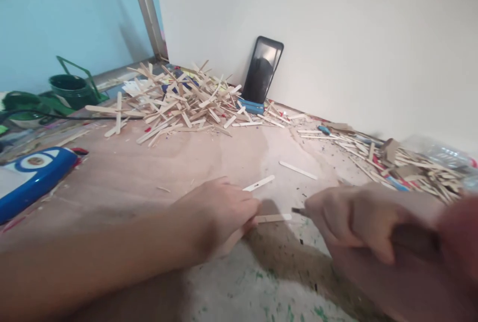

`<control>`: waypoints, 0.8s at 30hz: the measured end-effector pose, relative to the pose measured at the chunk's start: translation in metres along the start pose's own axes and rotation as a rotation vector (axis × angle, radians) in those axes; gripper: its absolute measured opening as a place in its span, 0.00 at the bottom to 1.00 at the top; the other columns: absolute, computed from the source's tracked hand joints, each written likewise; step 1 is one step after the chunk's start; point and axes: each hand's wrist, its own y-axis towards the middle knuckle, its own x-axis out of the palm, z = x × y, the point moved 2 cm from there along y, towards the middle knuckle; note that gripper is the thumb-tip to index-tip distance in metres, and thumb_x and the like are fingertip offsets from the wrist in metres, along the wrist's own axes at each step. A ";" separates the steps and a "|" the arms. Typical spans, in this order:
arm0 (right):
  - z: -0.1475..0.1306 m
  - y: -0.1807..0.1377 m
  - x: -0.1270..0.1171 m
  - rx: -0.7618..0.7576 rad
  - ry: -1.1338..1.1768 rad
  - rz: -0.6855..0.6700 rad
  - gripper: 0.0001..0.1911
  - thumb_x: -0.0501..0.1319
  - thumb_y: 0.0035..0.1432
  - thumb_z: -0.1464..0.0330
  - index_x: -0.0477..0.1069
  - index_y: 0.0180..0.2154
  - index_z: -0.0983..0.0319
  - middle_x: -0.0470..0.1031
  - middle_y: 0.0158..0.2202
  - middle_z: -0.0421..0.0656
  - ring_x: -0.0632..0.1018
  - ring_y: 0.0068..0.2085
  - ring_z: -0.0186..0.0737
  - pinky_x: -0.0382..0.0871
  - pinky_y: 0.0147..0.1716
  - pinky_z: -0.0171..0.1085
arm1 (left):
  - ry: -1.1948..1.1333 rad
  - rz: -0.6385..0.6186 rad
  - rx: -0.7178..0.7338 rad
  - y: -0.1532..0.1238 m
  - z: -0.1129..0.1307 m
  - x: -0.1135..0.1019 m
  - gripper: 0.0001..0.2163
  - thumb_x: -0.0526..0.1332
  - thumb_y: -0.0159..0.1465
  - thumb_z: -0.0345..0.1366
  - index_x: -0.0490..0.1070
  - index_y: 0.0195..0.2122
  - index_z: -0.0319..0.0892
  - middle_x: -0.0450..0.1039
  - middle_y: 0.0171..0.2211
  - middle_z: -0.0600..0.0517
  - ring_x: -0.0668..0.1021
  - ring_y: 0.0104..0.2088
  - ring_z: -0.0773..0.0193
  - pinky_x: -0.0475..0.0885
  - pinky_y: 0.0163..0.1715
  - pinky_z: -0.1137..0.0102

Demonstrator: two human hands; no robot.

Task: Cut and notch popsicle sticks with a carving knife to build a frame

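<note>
While the left hand (224, 207) holds down the plain stick (274, 218), the right hand (347, 217) grips a thin, dark-tipped tool (299, 211) just off that stick's free end. Key relation: plain stick lies on the surface (149, 162) between the two hands, sticking out rightward from under the left fingers; long axis runs roughly left-right, nearly in line with the tool tip. Left hand is nearer, being on it; tip is very near the right end, contact cannot be told.

Left fingers closed over the stick's left end, pinch or press hidden. Right fingers curled shut around the tool; blurred, tool type unclear.

Counts: two hands, one tool, three separate sticks near them: the plain one, one slotted stick (259, 183) just behind the left hand, its near end hidden, and one loose stick (298, 170) farther back, angled. Two heaps: left heap (197, 103) and right heap (407, 167), sticks too tangled to count. One phone (263, 70), leaning upright against the wall (336, 38) on one blue stand (251, 106). One blue-and-white object (41, 175) at left, one green pot (72, 90) with handle behind it, one clear plastic item (448, 155) by the right heap.
</note>
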 end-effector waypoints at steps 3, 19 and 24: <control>0.002 0.041 0.019 -0.024 0.237 -0.022 0.43 0.62 0.80 0.39 0.54 0.21 0.60 0.50 0.20 0.37 0.58 0.23 0.35 0.58 0.24 0.40 | 0.020 -0.035 -0.009 0.003 0.000 0.000 0.11 0.63 0.78 0.36 0.70 0.36 0.47 0.81 0.33 0.53 0.83 0.33 0.55 0.70 0.38 0.60; 0.022 0.057 0.019 0.067 0.385 -0.176 0.42 0.64 0.80 0.48 0.48 0.21 0.60 0.43 0.17 0.35 0.50 0.21 0.32 0.49 0.22 0.41 | 0.087 -0.180 -0.062 0.014 0.005 -0.006 0.13 0.62 0.82 0.41 0.73 0.38 0.46 0.85 0.36 0.49 0.85 0.38 0.52 0.73 0.41 0.59; 0.024 0.056 0.023 0.043 0.347 -0.202 0.42 0.62 0.81 0.46 0.49 0.21 0.60 0.45 0.18 0.35 0.52 0.21 0.33 0.50 0.22 0.42 | 0.093 -0.204 -0.067 0.015 0.007 -0.011 0.12 0.62 0.82 0.40 0.74 0.39 0.46 0.87 0.37 0.48 0.87 0.38 0.50 0.73 0.39 0.58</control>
